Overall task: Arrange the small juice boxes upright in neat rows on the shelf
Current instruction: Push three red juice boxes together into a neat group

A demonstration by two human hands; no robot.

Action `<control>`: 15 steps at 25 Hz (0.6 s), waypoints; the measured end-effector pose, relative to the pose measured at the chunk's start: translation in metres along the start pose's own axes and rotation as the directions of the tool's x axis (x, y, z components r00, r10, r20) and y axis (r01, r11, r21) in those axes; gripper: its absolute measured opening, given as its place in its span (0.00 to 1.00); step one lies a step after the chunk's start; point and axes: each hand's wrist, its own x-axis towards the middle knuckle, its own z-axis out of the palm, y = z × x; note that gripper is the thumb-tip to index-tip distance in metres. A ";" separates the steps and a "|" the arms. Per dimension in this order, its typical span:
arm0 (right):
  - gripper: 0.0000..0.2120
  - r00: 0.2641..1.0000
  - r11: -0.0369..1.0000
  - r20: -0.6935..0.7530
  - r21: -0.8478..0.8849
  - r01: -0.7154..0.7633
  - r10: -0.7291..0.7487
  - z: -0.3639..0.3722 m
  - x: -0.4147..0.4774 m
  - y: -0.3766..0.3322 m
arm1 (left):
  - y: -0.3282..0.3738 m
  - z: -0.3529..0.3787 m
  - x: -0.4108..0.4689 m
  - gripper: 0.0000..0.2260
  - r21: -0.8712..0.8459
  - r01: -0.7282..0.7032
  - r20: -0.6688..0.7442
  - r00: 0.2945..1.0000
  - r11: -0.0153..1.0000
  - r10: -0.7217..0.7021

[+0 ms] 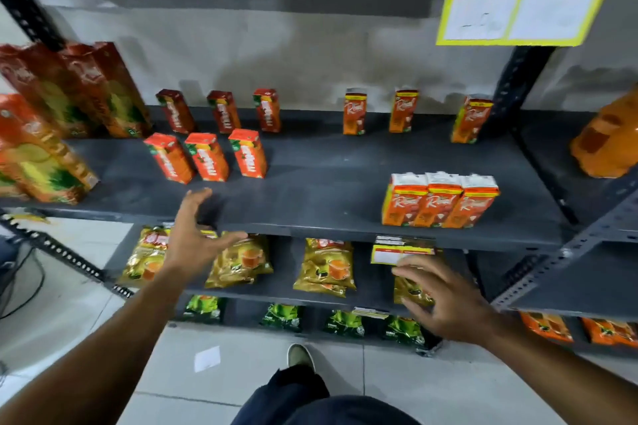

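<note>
Small juice boxes stand upright on the dark grey shelf (328,183). At left, red boxes form a front row of three (209,157) and a back row of three (222,111). At right, three orange boxes (440,200) stand packed together near the front edge. Three more orange boxes (404,110) stand spread apart along the back. My left hand (196,238) hovers open at the shelf's front edge, just below the red front row, holding nothing. Lower right, in front of the shelf below, my right hand (445,300) is open and empty.
Tall juice cartons (69,93) fill the shelf's left end. An orange bottle pack (607,138) sits on the neighbouring shelf at right. Yellow pouches (328,266) and green packets (281,316) lie on lower shelves. A yellow price sign (521,3) hangs above. My shoe (300,355) is on the tiled floor.
</note>
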 end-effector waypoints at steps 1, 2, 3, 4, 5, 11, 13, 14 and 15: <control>0.23 1.000 0.999 0.012 0.042 0.009 -0.009 0.011 0.025 -0.010 | -0.011 -0.019 0.007 0.39 0.030 0.022 -0.057 0.998 0.999 -0.020; 0.22 1.000 0.996 0.011 0.094 -0.007 0.006 0.020 0.051 -0.022 | -0.022 -0.037 0.017 0.39 0.056 0.049 -0.107 0.993 0.997 -0.043; 0.23 0.999 0.987 0.002 0.152 -0.045 0.045 0.030 0.077 -0.033 | -0.033 -0.051 0.028 0.40 0.067 0.092 -0.146 0.986 0.994 -0.081; 0.24 0.995 0.974 -0.009 0.206 -0.097 0.101 0.040 0.104 -0.045 | -0.042 -0.063 0.041 0.43 0.059 0.149 -0.180 0.974 0.987 -0.136; 0.25 0.987 0.956 -0.020 0.251 -0.150 0.160 0.050 0.128 -0.055 | -0.050 -0.071 0.055 0.45 0.038 0.209 -0.202 0.959 0.977 -0.197; 0.47 0.876 0.712 0.098 0.544 -0.444 0.471 0.097 0.276 -0.079 | -0.080 -0.099 0.144 0.51 -0.182 0.213 -0.010 0.976 0.960 -0.219; 0.49 0.855 0.631 0.147 0.614 -0.473 0.498 0.107 0.313 -0.072 | -0.091 -0.107 0.163 0.48 -0.256 0.189 0.141 0.978 0.948 -0.157; 0.45 0.845 0.618 0.175 0.610 -0.496 0.505 0.110 0.324 -0.068 | -0.096 -0.109 0.168 0.45 -0.285 0.189 0.230 0.965 0.940 -0.125; 0.39 0.831 0.625 0.199 0.574 -0.529 0.520 0.115 0.334 -0.066 | -0.102 -0.112 0.175 0.40 -0.296 0.187 0.316 0.945 0.937 -0.089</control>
